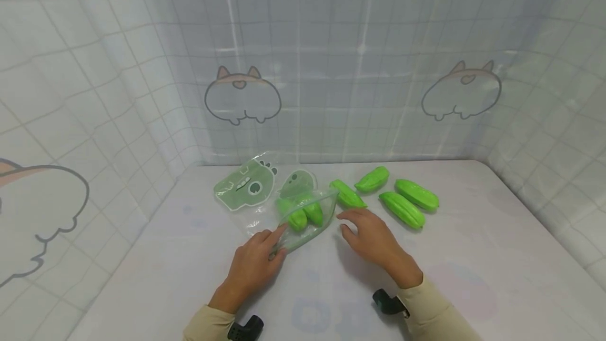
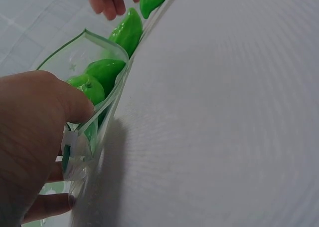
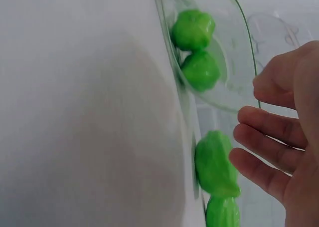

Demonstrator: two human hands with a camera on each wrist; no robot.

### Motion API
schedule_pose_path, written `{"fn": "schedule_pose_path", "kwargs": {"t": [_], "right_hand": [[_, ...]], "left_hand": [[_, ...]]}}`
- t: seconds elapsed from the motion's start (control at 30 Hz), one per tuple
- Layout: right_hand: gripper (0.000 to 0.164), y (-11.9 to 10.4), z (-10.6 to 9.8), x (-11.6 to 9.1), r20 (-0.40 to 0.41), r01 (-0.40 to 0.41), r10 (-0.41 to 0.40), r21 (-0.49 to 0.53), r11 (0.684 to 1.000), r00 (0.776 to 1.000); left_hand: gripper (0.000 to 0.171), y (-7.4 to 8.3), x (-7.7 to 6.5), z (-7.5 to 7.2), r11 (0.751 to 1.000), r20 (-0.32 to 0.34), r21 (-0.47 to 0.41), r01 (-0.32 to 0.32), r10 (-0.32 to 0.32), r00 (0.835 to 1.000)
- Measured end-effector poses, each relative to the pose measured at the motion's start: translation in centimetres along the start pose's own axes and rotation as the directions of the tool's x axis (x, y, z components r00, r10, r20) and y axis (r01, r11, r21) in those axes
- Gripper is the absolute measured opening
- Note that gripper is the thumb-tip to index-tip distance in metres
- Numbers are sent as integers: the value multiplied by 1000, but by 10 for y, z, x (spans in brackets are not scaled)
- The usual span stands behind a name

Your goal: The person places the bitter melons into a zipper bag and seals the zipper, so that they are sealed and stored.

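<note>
A clear zip bag [image 1: 248, 188] printed with green cartoon shapes lies on the table, its green-edged mouth [image 2: 107, 105] gaping toward me. Two bright green, ribbed, gourd-like vegetables [image 1: 298, 220] are inside it. My left hand [image 1: 258, 259] pinches the left end of the mouth between thumb and fingers, near a white slider [image 2: 71, 138]. At the mouth's right end is my right hand [image 1: 371, 238], its fingers loosely bent and holding nothing. Its fingertips are close to the bag's edge [image 3: 251, 52]. Beyond them, a loose green vegetable [image 1: 349, 194] lies beside the bag.
Three more green vegetables lie to the right, one at the back [image 1: 372, 179] and two side by side [image 1: 402, 209]. The white tabletop [image 1: 189, 272] meets pale tiled-pattern sheeting [image 1: 322, 93] at the back and sides.
</note>
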State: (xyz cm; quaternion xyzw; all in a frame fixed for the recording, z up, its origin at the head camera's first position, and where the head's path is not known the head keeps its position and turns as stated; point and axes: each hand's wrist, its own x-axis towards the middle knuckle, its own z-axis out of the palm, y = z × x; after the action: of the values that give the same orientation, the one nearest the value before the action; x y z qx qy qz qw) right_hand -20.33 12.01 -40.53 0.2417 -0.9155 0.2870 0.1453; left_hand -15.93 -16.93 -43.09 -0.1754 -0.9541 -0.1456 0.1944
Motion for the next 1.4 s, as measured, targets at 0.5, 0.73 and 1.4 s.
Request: {"fn": "schedule_pose_path", "kwargs": {"t": [0.5, 0.73, 1.4], "right_hand": [[23, 28, -9, 3, -61, -68, 71, 49, 996, 996], [25, 34, -9, 5, -117, -88, 95, 61, 994, 989], [50, 54, 7, 20, -58, -245, 252, 104, 964, 966]], "left_hand": [[54, -4, 0, 4, 1000, 23, 3, 11, -11, 1000], [54, -5, -2, 5, 1000, 2, 0, -8, 8, 1000], [53, -1, -1, 3, 999, 34, -14, 32, -32, 999]]}}
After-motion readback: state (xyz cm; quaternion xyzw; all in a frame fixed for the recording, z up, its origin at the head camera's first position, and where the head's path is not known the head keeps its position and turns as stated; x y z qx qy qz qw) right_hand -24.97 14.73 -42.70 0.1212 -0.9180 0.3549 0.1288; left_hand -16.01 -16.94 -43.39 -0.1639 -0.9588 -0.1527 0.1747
